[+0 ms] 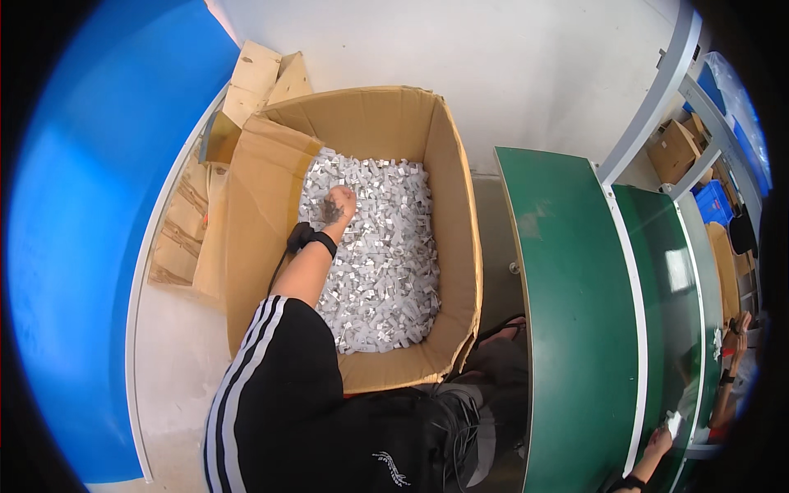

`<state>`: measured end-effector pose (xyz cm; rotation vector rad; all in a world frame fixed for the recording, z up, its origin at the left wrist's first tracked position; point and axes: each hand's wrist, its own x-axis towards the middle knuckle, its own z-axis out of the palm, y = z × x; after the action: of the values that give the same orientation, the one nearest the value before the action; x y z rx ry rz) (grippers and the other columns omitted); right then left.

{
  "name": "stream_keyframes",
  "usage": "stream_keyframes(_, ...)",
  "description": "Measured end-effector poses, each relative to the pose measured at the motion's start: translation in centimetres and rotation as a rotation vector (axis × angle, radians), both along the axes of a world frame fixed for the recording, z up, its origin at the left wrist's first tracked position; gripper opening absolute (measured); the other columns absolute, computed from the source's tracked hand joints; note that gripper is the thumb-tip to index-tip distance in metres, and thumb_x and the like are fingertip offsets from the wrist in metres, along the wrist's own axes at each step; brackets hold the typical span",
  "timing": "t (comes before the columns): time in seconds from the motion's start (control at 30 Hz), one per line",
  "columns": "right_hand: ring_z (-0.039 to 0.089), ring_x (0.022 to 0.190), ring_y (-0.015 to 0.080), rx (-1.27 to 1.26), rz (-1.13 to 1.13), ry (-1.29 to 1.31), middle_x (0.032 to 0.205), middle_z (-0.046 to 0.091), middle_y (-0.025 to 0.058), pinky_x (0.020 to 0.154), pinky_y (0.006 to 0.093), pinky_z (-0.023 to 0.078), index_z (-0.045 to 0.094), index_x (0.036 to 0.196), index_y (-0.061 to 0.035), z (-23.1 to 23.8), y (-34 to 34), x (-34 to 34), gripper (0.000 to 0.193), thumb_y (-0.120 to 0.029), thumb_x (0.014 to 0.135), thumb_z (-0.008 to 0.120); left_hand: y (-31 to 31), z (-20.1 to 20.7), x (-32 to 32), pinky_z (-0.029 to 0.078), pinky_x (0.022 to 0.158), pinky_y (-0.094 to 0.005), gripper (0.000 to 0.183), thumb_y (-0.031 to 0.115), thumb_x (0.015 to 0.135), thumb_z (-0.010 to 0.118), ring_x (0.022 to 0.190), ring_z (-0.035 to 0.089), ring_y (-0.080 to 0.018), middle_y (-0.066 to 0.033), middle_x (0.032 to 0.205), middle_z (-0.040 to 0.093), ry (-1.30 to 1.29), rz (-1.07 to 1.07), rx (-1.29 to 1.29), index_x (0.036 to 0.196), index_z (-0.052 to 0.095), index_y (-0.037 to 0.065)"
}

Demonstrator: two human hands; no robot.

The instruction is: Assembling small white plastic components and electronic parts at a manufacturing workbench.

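Observation:
My left arm reaches into a large cardboard box (457,246) filled with a heap of small white and silvery pieces (382,271). Over the far part of that heap, my left hand (340,202) is closed with its fingers curled down; what they hold, if anything, is hidden. A black band with a small dark unit sits on that wrist. At the lower right, above the green table (575,329), my right hand (658,442) pinches a small white piece (674,424). A black band shows at its wrist too.
Wooden boards (182,222) lean left of the box, beside a blue panel (107,205). A grey metal frame (657,90) rises from the table. Beyond it are a blue bin (713,204), a cardboard carton (674,152) and another person's hands (741,323).

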<state>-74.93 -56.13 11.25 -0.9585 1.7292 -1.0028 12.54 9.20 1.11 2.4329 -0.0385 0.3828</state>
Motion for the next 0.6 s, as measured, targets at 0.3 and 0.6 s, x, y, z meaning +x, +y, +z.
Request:
stream_keyframes(0.3,0.058,0.093,0.0163,-0.246,0.151,0.064,0.122,0.052,0.0024,0.072,0.0313,0.048,0.047,0.134,-0.0158,12.7,30.0,7.1,0.047,-0.02,0.088,0.059,0.6,-5.8,6.3,0.025,0.108,-0.044,0.053,0.037,0.096,0.035,0.13,0.032,-0.0322,-0.0184,0.141,0.035,0.101,-0.317,0.603,0.135,0.039,0.003)
stream_keyframes(0.6,0.058,0.087,0.0142,-0.243,-0.2,-0.127,0.128,0.049,0.0117,0.067,0.0267,0.05,0.051,0.128,-0.0084,12.0,46.3,7.1,0.041,-0.014,0.089,0.062,-7.4,-1.8,6.6,0.032,0.09,-0.036,0.035,0.033,0.097,0.037,0.106,0.039,-0.023,-0.0106,0.118,0.042,-0.208,-0.22,0.401,0.119,0.046,0.007)
